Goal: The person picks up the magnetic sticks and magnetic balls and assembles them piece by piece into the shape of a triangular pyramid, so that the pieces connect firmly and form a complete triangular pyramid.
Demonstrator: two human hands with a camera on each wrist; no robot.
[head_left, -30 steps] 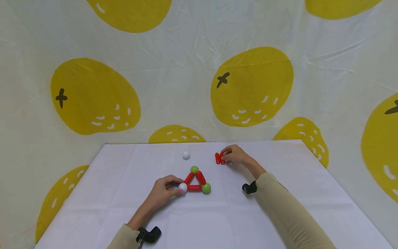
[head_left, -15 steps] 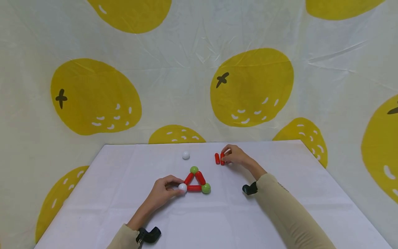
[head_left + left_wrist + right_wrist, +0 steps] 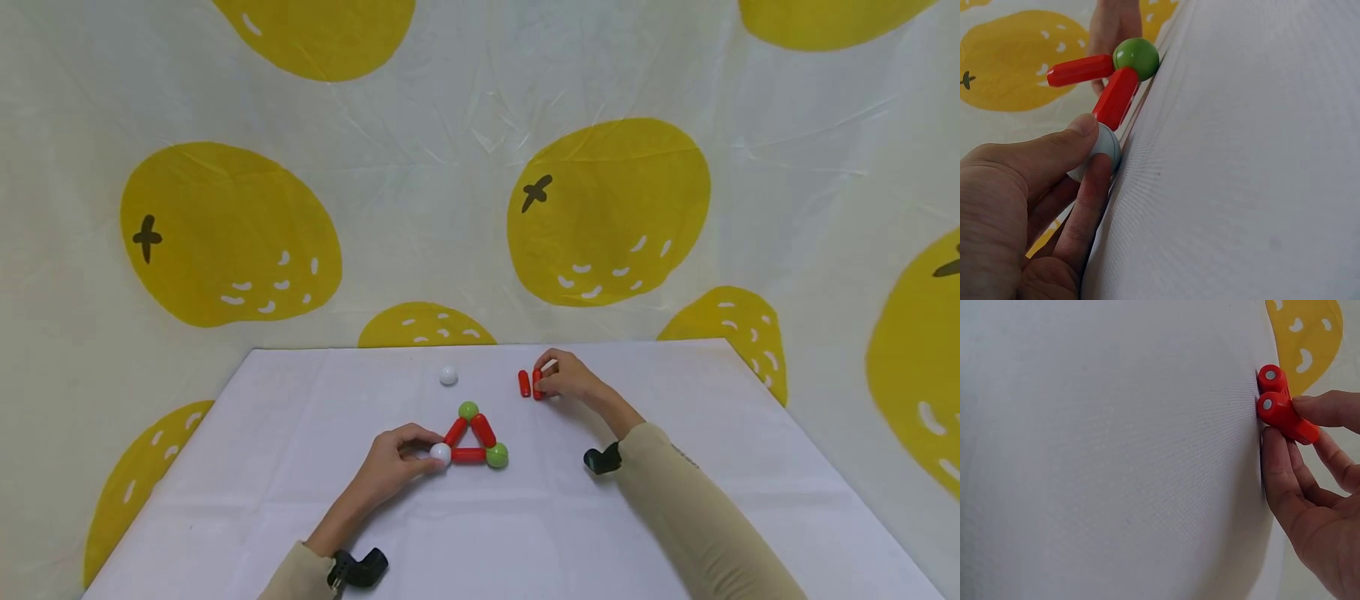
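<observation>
Not much has shifted over the last second: your left hand (image 3: 393, 462) keeps pinching the white ball (image 3: 440, 453) at the triangle's (image 3: 471, 437) near corner, pinning it to the worktop (image 3: 525, 533). Your right hand (image 3: 567, 377) has nudged one red rod (image 3: 537, 383) slightly away from its neighbour rod (image 3: 523, 382), fingers pinched round it, so it looks close to lifting.

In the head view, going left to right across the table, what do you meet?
Left hand → white ball it pinches → green ball at the triangle's top → green ball at its right corner → free red rod → red rod being held → right hand.
</observation>
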